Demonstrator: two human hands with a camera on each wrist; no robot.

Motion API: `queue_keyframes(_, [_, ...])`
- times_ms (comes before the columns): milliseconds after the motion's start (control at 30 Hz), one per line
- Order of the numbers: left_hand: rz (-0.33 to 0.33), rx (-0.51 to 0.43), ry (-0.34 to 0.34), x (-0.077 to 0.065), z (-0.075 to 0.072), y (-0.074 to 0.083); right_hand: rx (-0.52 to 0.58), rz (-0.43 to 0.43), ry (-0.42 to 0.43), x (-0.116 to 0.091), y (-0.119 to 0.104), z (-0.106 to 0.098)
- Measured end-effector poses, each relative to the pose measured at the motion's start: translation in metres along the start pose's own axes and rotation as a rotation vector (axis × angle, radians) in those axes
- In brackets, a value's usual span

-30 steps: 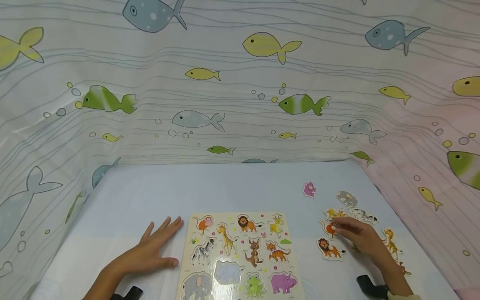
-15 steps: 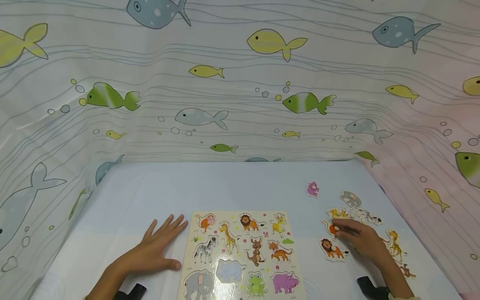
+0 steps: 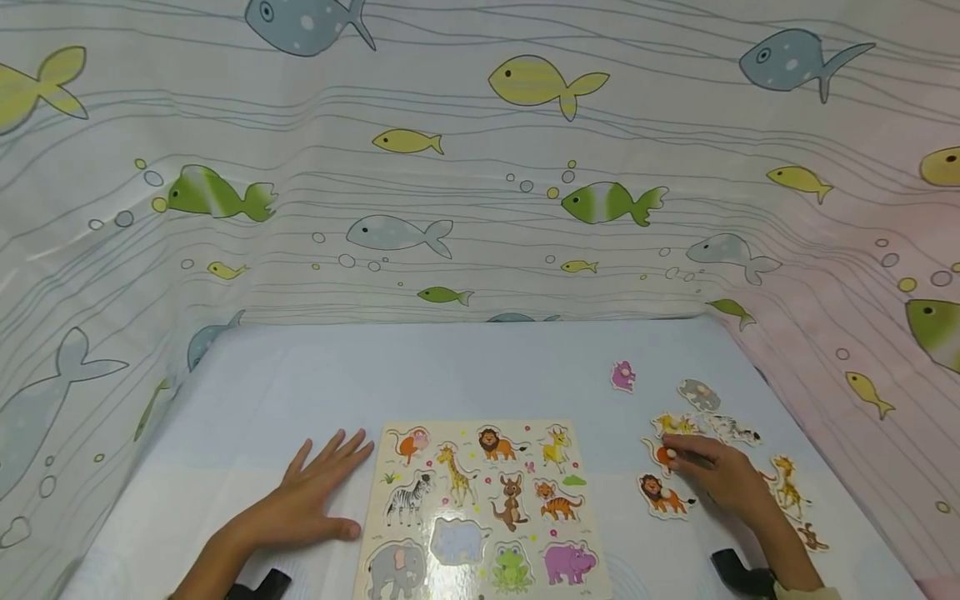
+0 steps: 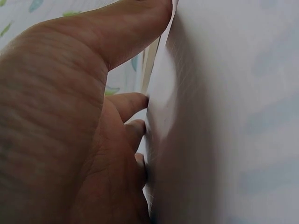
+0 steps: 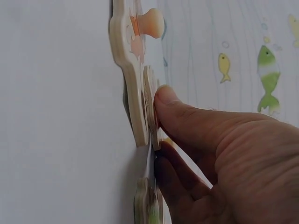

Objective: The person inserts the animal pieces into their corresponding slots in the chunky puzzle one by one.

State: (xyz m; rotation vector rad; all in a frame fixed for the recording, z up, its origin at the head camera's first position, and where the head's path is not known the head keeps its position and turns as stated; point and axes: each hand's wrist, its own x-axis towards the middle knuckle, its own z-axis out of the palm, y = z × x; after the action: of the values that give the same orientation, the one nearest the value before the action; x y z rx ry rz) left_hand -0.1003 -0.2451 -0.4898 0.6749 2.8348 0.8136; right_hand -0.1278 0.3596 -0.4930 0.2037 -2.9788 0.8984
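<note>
My left hand (image 3: 311, 492) lies palm down on the white table with fingers spread, just left of a wooden animal puzzle board (image 3: 446, 430). In the left wrist view, its fingertips (image 4: 140, 100) touch the tabletop. At the right, my right hand (image 3: 723, 479) pinches an orange monkey puzzle piece (image 3: 658, 455) between thumb and fingers. The right wrist view shows the piece's wooden edge (image 5: 150, 109) by the thumb, close to the lion piece (image 5: 124, 42) with its round knob. The fingers cover part of the monkey. The lion piece (image 3: 663, 497) lies just below it.
Around the right hand lie a zebra piece (image 3: 738, 430), an elephant piece (image 3: 701, 394), a giraffe piece (image 3: 786, 483) and a brown piece (image 3: 812, 537). A purple hippo piece (image 3: 622, 376) sits farther back. A fish-print curtain (image 3: 480, 183) hangs behind the table.
My right hand has edged slightly left at the monkey piece, and the green patch once visible under its palm is now hidden. The left hand has stayed in place.
</note>
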Motion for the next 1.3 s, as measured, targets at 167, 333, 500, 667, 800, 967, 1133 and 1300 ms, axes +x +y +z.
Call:
queue_keyframes(167, [0.009, 0.007, 0.006, -0.002, 0.001, 0.000, 0.002, -0.029, 0.024, 0.001, 0.000, 0.002])
queue_keyframes(333, [0.030, 0.046, 0.006, -0.002, 0.003, 0.001, -0.016, -0.097, 0.078, 0.000, 0.002, 0.006])
queue_keyframes(500, [0.027, 0.080, 0.007, -0.002, 0.004, 0.002, -0.035, -0.106, 0.098, -0.001, 0.005, 0.007])
queue_keyframes(667, [0.001, 0.077, -0.007, 0.000, 0.005, 0.006, -0.051, -0.083, 0.096, -0.001, 0.008, 0.007])
queue_keyframes(800, [-0.005, 0.068, -0.016, 0.001, 0.005, 0.009, -0.053, -0.093, 0.102, -0.002, 0.007, 0.007])
queue_keyframes(967, [-0.011, 0.069, -0.016, 0.001, 0.004, 0.011, -0.033, -0.122, 0.120, -0.002, 0.006, 0.007])
queue_keyframes(1133, [-0.012, 0.073, -0.017, 0.000, 0.004, 0.011, -0.024, -0.109, 0.110, -0.001, 0.006, 0.008])
queue_keyframes(1300, [0.000, 0.073, -0.007, 0.000, 0.004, 0.010, -0.027, -0.089, 0.099, -0.001, 0.003, 0.007])
